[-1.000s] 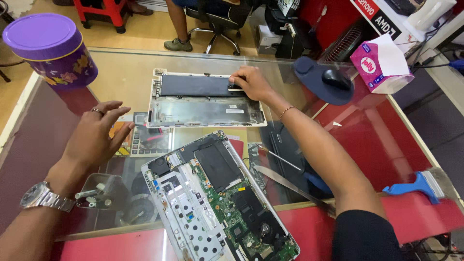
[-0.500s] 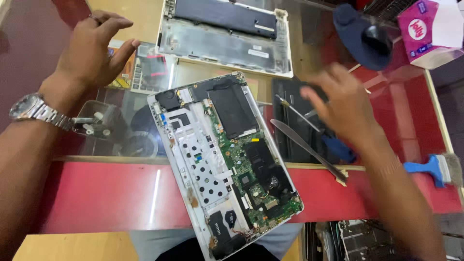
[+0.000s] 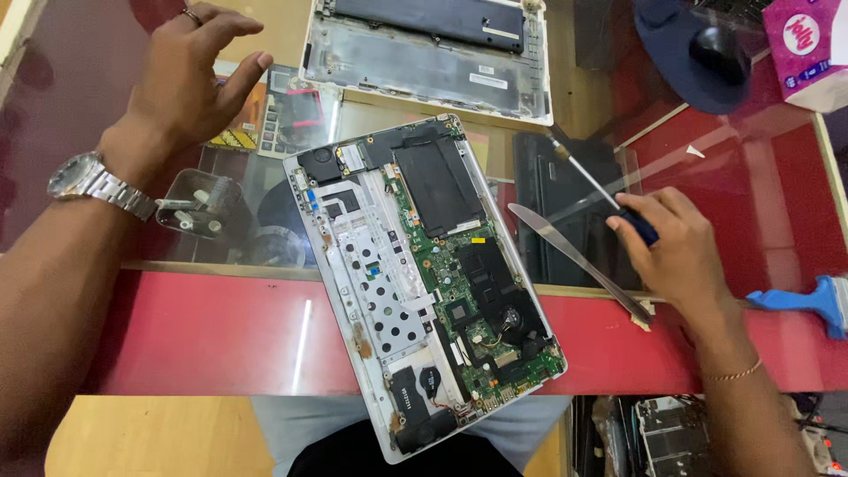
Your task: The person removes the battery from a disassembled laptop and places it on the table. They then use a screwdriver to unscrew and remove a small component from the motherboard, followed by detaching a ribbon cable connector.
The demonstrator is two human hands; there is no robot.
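Observation:
An opened laptop base (image 3: 424, 283) lies at an angle on the glass counter, its green circuit board, fans and metal plate exposed. My right hand (image 3: 680, 256) sits to its right, fingers closed on a screwdriver (image 3: 601, 190) with a dark blue handle, the shaft pointing up and left. A flat metal blade (image 3: 579, 261) lies just below that hand. My left hand (image 3: 190, 75), with a ring and a steel wristwatch (image 3: 97, 184), rests spread on the glass at the upper left, holding nothing.
The removed laptop bottom cover (image 3: 433, 53) lies at the top. A small clear container (image 3: 199, 203) stands by my left wrist. A dark mouse pad with a mouse (image 3: 707, 49), a pink tissue box (image 3: 808, 44) and a blue brush handle (image 3: 808, 300) are at the right.
My right hand came back from the bottom cover, passed over the counter and closed on the screwdriver. The view tilted down toward the laptop base. My left hand stayed in place.

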